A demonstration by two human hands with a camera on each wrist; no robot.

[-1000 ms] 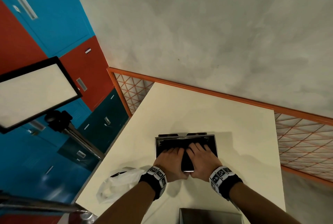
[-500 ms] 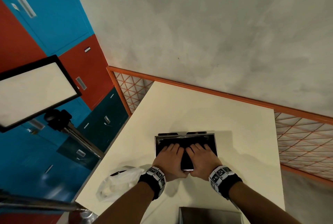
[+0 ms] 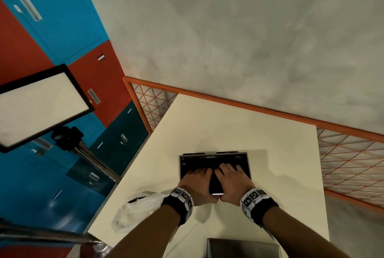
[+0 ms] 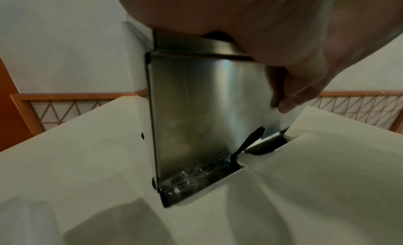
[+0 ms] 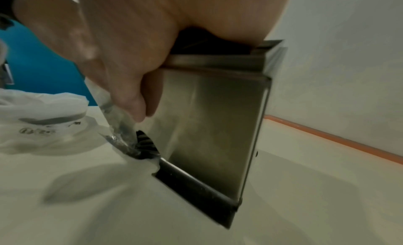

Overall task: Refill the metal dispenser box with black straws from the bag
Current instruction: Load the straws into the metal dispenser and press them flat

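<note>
Steel dispenser box (image 3: pixel 245 157) stands open-topped mid-table (image 3: pixel 228 122). Both hands lie flat on black straws (image 3: pixel 199 163) inside, left hand (image 3: pixel 195 183) and right hand (image 3: pixel 232 180) side by side, fingers straight toward twelve o'clock, across the straws' three-to-nine axis. Plastic bag (image 3: pixel 133 210) lies at eight o'clock. Little has changed since earlier.

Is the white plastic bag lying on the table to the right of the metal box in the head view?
No, the white plastic bag lies left of the metal box, beside the left hand.
</note>
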